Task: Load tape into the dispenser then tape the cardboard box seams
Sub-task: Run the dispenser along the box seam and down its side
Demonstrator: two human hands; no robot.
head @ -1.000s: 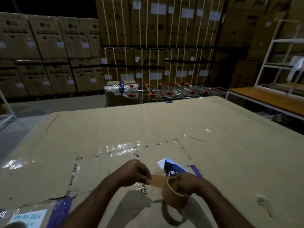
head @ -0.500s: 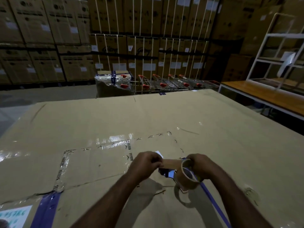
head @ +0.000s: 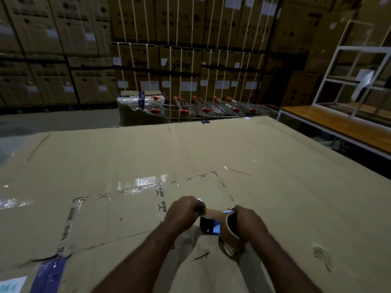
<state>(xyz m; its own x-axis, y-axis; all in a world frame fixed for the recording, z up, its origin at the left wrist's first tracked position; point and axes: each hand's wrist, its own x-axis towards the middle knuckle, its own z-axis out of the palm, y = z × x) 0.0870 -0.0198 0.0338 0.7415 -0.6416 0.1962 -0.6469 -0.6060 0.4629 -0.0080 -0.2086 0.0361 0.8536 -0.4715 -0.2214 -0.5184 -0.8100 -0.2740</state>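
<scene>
above the near part of the large flat brown cardboard box [head: 211, 157], both bare hands work a roll of brown packing tape [head: 232, 232]. the right hand [head: 250, 220] grips the roll from the far side, fingers wrapped over its rim, so the cardboard core's dark opening faces left and toward the camera. the left hand [head: 186, 210] is closed in a pinch on the free end of the brown tape strip [head: 213, 213], which runs short and taut from the roll to that hand's fingertips. the roll hangs just over the box top and throws a ring-shaped shadow on the cardboard beneath it; whether it touches the box cannot be told. directly under the strip, between the hands, lies a small dark blue object [head: 209, 226] on the box, too dim to identify. left of the hands, the box carries old clear printed tape [head: 72, 220] in a rectangular outline, glinting under the light, and a strip of blue tape [head: 49, 273] near the box's near-left edge beside a white label [head: 11, 285]. beyond the box's far edge stands a row of nested metal shopping trolleys with red handles [head: 211, 107], and behind them tall stacks of strapped brown cartons [head: 179, 39]. right of the box is a wooden-topped bench with a white metal frame [head: 338, 123].
</scene>
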